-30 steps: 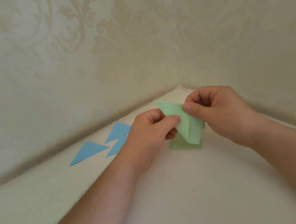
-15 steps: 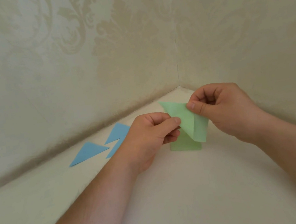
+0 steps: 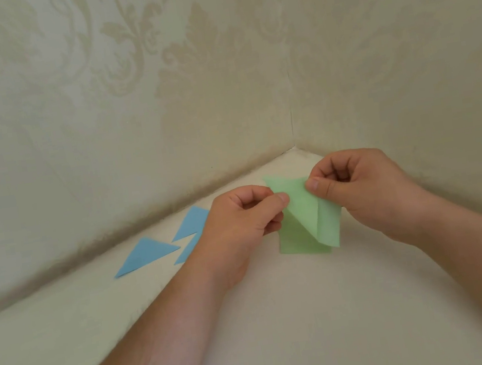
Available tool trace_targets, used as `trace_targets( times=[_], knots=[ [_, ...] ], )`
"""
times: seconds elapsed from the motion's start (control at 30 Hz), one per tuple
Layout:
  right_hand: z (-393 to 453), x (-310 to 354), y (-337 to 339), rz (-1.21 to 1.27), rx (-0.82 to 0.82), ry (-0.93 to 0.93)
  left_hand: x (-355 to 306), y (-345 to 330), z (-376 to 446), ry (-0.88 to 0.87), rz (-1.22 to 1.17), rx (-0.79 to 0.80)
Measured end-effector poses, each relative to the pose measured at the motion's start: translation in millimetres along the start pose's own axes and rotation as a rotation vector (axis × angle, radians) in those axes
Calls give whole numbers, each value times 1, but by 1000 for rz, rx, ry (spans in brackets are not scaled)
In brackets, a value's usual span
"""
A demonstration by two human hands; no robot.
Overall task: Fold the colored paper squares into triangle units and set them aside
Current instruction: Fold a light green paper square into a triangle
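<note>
A light green paper square [image 3: 306, 210], partly folded, is held above the pale surface near the wall corner. My left hand [image 3: 242, 222] pinches its left edge between thumb and forefinger. My right hand [image 3: 362, 189] pinches its upper right part the same way. Under the held sheet lies more green paper [image 3: 293, 245] flat on the surface. To the left lie three blue folded triangles: one [image 3: 146, 256] furthest left, one [image 3: 192, 222] near the wall, and a third [image 3: 188, 249] partly hidden by my left wrist.
Two patterned cream walls [image 3: 156, 85] meet in a corner [image 3: 295, 143] just behind my hands. The pale surface [image 3: 302, 329] stretches toward me between my forearms.
Both hands shifted slightly right and up with the green paper. The right flap has swung open wider, and my right thumb now sits higher on the sheet.
</note>
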State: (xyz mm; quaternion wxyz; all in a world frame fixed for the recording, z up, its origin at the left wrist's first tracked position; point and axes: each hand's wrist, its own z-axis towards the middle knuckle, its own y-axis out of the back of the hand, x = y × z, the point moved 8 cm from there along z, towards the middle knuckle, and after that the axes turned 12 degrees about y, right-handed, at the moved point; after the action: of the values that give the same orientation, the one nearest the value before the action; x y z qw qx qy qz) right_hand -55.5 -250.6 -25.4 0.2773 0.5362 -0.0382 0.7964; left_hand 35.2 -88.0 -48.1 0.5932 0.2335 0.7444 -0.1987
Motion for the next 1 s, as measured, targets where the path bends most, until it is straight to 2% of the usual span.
trace_targets(
  times=[0.17,0.37,0.63,0.8,1.0],
  knots=[
    [-1,-1,-2,19,18,-17,-6,6,0,-59,22,-46],
    [0,-4,-4,78,26,-43,-3,5,1,-29,-4,-43],
    [0,-7,-7,73,46,-48,-11,16,2,-113,1,-120],
    [-1,-6,-7,65,48,-39,-7,13,4,-70,-58,-77],
    [-1,-5,-7,71,52,-44,-12,19,3,-99,-110,-124]
  ],
)
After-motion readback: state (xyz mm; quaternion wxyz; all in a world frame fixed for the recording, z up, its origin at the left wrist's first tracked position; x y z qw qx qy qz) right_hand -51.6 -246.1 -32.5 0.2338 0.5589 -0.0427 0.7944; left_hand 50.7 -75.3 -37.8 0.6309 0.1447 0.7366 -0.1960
